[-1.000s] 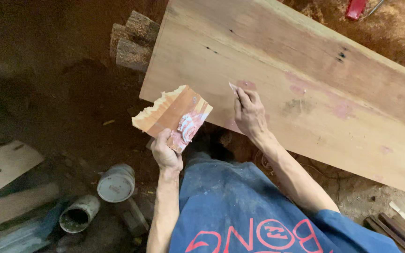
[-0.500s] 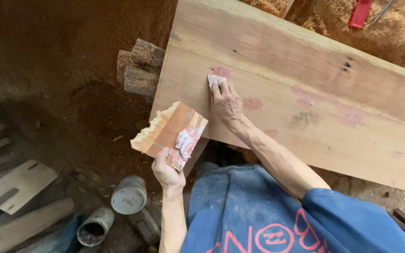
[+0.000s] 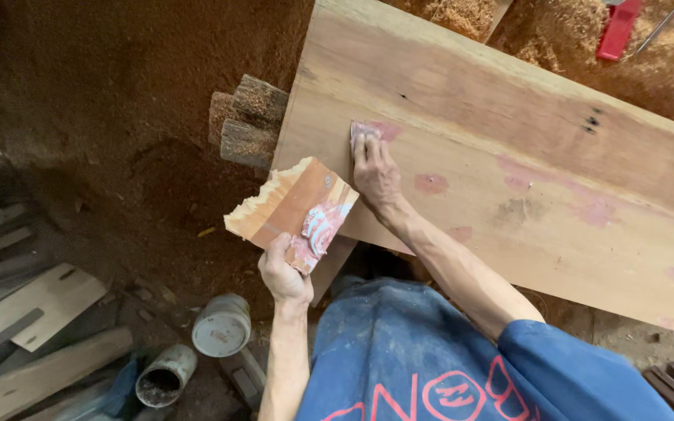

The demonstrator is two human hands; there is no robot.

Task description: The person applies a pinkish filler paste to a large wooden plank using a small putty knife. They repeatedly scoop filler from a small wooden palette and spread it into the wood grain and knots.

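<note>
The right hand [image 3: 374,173] lies flat on the broad pale wooden plank [image 3: 509,156], fingers together, pressing a small pink-smeared scraper [image 3: 362,129] near the plank's end; just off that end, the left hand [image 3: 282,273] grips a splintered reddish wood offcut [image 3: 294,206] daubed with pink-white filler [image 3: 320,226]; two round cans [image 3: 196,347] sit well below the plank.

Bare plank [image 3: 555,132] lies open rightward; log ends [image 3: 247,125] and cans [image 3: 221,325] crowd the left.
</note>
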